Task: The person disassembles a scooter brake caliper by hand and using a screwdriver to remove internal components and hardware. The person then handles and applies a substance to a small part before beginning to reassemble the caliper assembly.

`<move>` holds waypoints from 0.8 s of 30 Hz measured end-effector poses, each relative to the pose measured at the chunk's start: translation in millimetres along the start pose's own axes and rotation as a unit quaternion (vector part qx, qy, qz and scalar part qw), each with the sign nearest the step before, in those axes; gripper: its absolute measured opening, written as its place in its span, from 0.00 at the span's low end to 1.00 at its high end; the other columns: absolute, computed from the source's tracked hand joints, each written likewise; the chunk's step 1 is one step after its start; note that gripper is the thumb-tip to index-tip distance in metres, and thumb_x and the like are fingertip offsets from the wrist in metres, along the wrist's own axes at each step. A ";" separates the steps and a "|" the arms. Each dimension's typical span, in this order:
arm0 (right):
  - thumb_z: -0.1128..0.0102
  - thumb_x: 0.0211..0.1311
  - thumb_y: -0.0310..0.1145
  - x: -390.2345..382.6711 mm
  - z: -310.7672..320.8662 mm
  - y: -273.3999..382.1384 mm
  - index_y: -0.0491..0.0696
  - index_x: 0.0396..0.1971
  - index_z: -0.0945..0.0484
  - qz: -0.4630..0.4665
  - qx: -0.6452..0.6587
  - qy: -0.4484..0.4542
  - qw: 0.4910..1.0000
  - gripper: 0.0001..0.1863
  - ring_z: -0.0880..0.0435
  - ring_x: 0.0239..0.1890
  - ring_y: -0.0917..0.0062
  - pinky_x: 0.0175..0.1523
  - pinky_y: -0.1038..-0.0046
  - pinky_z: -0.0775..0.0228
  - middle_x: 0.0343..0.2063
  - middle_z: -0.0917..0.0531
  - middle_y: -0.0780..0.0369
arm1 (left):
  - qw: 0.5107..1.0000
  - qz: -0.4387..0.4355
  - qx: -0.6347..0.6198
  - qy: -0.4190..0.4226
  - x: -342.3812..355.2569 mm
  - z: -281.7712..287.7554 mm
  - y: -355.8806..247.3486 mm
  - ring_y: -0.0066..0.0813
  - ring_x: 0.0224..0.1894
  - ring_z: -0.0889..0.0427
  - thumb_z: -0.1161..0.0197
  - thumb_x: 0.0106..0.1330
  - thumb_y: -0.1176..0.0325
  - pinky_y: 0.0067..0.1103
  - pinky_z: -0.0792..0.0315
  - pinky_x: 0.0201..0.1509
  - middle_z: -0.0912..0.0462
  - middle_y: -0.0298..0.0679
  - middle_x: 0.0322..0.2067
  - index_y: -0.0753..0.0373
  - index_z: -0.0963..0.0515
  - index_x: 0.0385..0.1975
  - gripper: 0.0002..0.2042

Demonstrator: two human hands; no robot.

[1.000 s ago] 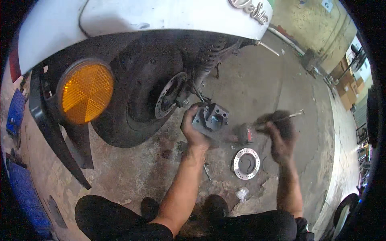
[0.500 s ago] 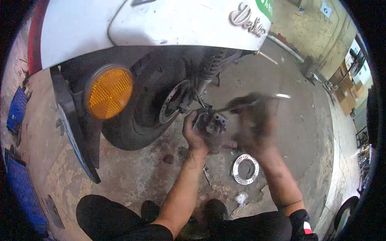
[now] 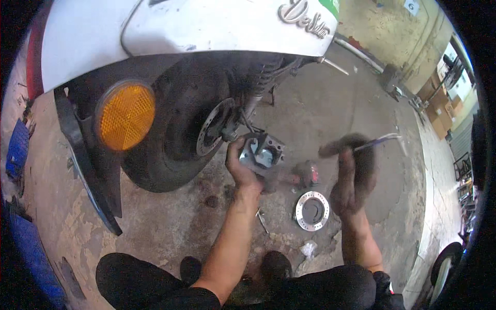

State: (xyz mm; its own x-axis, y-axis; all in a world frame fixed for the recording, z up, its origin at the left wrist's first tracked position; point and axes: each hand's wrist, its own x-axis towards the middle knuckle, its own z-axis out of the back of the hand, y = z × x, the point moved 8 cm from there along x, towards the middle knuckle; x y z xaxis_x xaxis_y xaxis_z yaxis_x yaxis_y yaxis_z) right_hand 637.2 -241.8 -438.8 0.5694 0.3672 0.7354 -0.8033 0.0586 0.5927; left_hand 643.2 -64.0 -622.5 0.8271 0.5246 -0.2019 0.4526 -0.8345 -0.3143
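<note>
In my left hand (image 3: 243, 168) is a metal brake caliper (image 3: 266, 151), its open side and bolt holes facing up. My fingers wrap around its left edge and underside. It sits just right of the wheel (image 3: 170, 124), below the shock absorber (image 3: 256, 95). To the right, apart from the caliper, my raised right hand (image 3: 356, 181) grips a thin shiny rod-like tool (image 3: 380, 140). Motion blurs its fingers, and the tool's exact kind cannot be made out. A drilled brake disc (image 3: 312, 227) lies on the floor between my forearms.
A white scooter body (image 3: 206, 28) with an orange reflector (image 3: 126, 116) overhangs the wheel. On the floor lie a dark and red object (image 3: 312, 173), a slim metal tool (image 3: 262, 221) and crumpled clear plastic (image 3: 309, 249). Cardboard boxes (image 3: 442, 116) stand far right.
My right hand has drawn the tool away from the caliper, toward the right. The caliper's open side now shows more fully in my left hand. The whole view has shifted slightly.
</note>
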 end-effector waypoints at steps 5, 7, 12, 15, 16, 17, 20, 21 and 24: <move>0.51 0.65 0.30 -66.0 -2.1 -63.0 0.42 0.43 0.26 -0.249 -0.154 0.231 0.928 0.11 0.22 0.28 0.60 0.36 0.68 0.29 0.28 0.21 0.51 | 0.999 -0.005 -0.012 0.030 1.3 -14.2 15.1 0.34 0.38 0.22 0.50 0.53 0.59 0.30 0.28 0.45 0.21 0.37 0.35 0.60 0.23 0.37 0.16; 0.50 0.64 0.30 -75.8 -14.4 -51.8 0.44 0.44 0.26 -0.207 -0.129 0.237 0.940 0.11 0.21 0.31 0.57 0.38 0.66 0.29 0.30 0.21 0.49 | 0.999 -0.035 -0.007 0.012 -5.7 -10.7 5.2 0.35 0.39 0.22 0.49 0.52 0.61 0.30 0.28 0.45 0.22 0.38 0.35 0.61 0.24 0.37 0.16; 0.48 0.62 0.33 -83.4 -28.2 -67.9 0.44 0.46 0.25 -0.218 -0.125 0.261 0.932 0.15 0.20 0.37 0.53 0.41 0.64 0.29 0.33 0.20 0.48 | 0.999 -0.037 0.033 0.016 -0.3 0.6 -5.3 0.36 0.39 0.23 0.45 0.51 0.64 0.30 0.29 0.47 0.22 0.39 0.36 0.62 0.24 0.37 0.14; 0.50 0.63 0.37 -131.0 -23.2 -138.5 0.43 0.42 0.24 -0.311 -0.114 0.224 0.917 0.15 0.20 0.35 0.52 0.39 0.61 0.29 0.33 0.20 0.48 | 0.999 0.049 -0.003 -0.023 -3.0 3.8 8.5 0.37 0.39 0.23 0.45 0.53 0.62 0.31 0.29 0.48 0.22 0.40 0.36 0.63 0.25 0.37 0.14; 0.50 0.63 0.38 -162.7 -18.6 -167.5 0.43 0.40 0.24 -0.295 -0.202 0.296 0.886 0.15 0.21 0.34 0.51 0.38 0.60 0.29 0.32 0.20 0.48 | 0.998 0.061 -0.007 -0.024 -1.1 -3.4 12.6 0.37 0.39 0.23 0.45 0.53 0.62 0.31 0.29 0.48 0.22 0.40 0.36 0.63 0.25 0.37 0.14; 0.51 0.63 0.39 -205.1 -15.8 -203.0 0.42 0.37 0.24 -0.277 -0.285 0.366 0.842 0.15 0.21 0.33 0.50 0.37 0.58 0.30 0.31 0.20 0.48 | 0.999 0.044 -0.014 0.021 0.5 -15.0 11.5 0.37 0.40 0.23 0.47 0.54 0.61 0.32 0.30 0.48 0.22 0.40 0.36 0.63 0.25 0.37 0.15; 0.49 0.58 0.37 -288.5 -58.2 -228.5 0.45 0.33 0.23 -0.240 -0.290 0.432 0.819 0.12 0.20 0.34 0.52 0.38 0.56 0.28 0.30 0.19 0.49 | 0.998 0.017 -0.014 0.054 -1.3 -20.6 -13.4 0.37 0.40 0.23 0.49 0.55 0.58 0.34 0.30 0.48 0.22 0.40 0.37 0.62 0.26 0.37 0.16; 0.48 0.58 0.38 -303.2 -62.4 -229.7 0.44 0.32 0.23 -0.259 -0.277 0.399 0.834 0.12 0.20 0.34 0.53 0.38 0.56 0.28 0.30 0.19 0.49 | 0.998 0.031 -0.025 0.046 -4.5 -19.0 -14.1 0.37 0.40 0.23 0.51 0.55 0.57 0.34 0.30 0.48 0.22 0.40 0.37 0.62 0.26 0.37 0.17; 0.46 0.58 0.41 -343.3 -101.2 -219.1 0.40 0.39 0.26 -0.303 -0.210 0.389 0.844 0.19 0.19 0.33 0.53 0.37 0.57 0.27 0.30 0.19 0.48 | 0.999 0.012 -0.014 0.045 -6.8 -24.4 -11.0 0.37 0.41 0.24 0.53 0.56 0.56 0.34 0.30 0.48 0.23 0.40 0.37 0.61 0.26 0.38 0.18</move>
State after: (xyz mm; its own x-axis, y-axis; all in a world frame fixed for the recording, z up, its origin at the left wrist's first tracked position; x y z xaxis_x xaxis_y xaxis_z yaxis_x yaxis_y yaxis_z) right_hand 600.0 -286.8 -854.4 0.7416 0.6414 -0.1966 -0.4901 0.7181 0.4940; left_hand 640.7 -62.6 -595.0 0.8643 0.4875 -0.1238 0.4399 -0.8520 -0.2838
